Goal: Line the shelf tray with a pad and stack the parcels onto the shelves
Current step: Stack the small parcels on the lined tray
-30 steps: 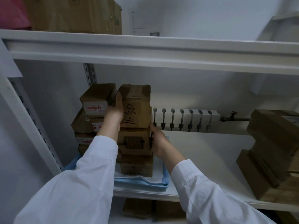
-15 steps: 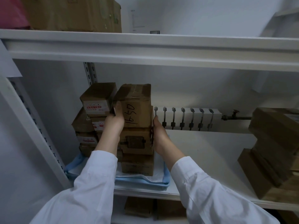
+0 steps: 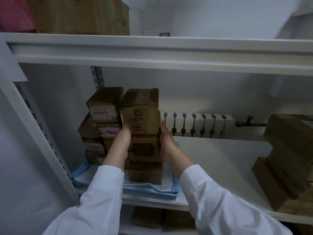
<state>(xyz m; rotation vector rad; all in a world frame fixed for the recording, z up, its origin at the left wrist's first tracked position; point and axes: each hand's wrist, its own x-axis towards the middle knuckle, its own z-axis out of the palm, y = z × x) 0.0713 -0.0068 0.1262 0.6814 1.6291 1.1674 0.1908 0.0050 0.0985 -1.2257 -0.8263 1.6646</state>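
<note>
A blue shelf tray (image 3: 174, 192) lined with a white pad (image 3: 166, 183) sits on the middle shelf at the left. Two stacks of brown parcels stand in it. The right stack has a top parcel marked "1650" (image 3: 142, 114), a middle parcel (image 3: 144, 148) and a bottom parcel (image 3: 145, 175). My left hand (image 3: 124, 134) presses the stack's left side, fingers on the marked parcel. My right hand (image 3: 166, 143) presses its right side along the middle parcel, fingertips reaching the marked one. The left stack (image 3: 105, 107) of labelled parcels stands close behind my left hand.
More brown parcels (image 3: 288, 150) are piled at the shelf's right end. A white radiator (image 3: 194, 123) runs along the back wall. A large carton (image 3: 81, 14) sits on the upper shelf (image 3: 169, 50). Boxes (image 3: 147, 216) show on the shelf below.
My left hand has slid down the marked parcel's left side. My right hand has moved up a little along the stack's right side. The parcels have stayed in place.
</note>
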